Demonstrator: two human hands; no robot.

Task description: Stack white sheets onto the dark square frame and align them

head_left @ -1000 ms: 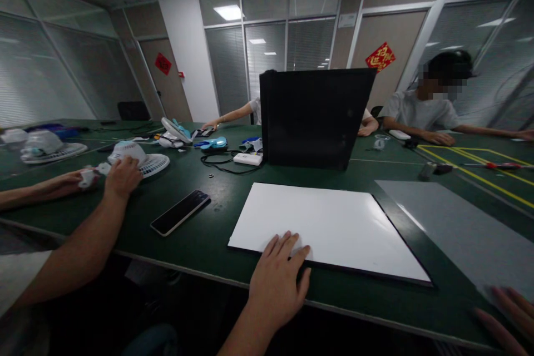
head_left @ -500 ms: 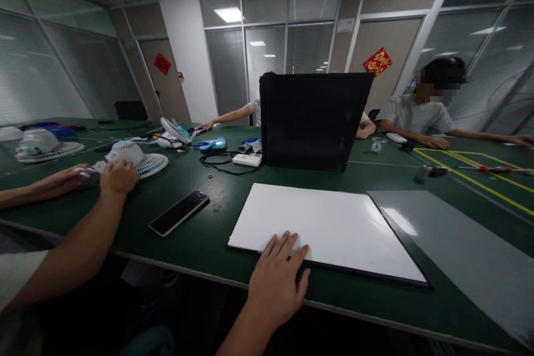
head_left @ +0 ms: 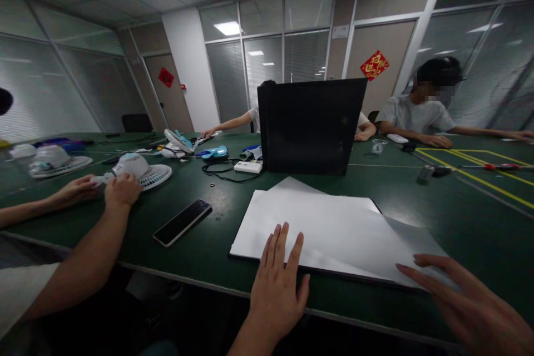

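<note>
Leftward slides the translucent sheet (head_left: 367, 233), now askew across the white board (head_left: 247, 233)! Left hand (head_left: 277, 283) splays, gripping nothing; right hand (head_left: 467, 295) half-curls at the sheet's right edge, hold unclear. Positioning seems underway; squaring calls for gentle guidance.

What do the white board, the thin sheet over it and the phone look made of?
White board: probably coated panel or plastic; smooth white face, dark edge.
Thin sheet: likely satin plastic film, greyish and translucent-looking beyond the board's right side; paper isn't ruled out.
Phone: likely glass front, dark and smooth; the pale rim could be metal or plastic.
</note>
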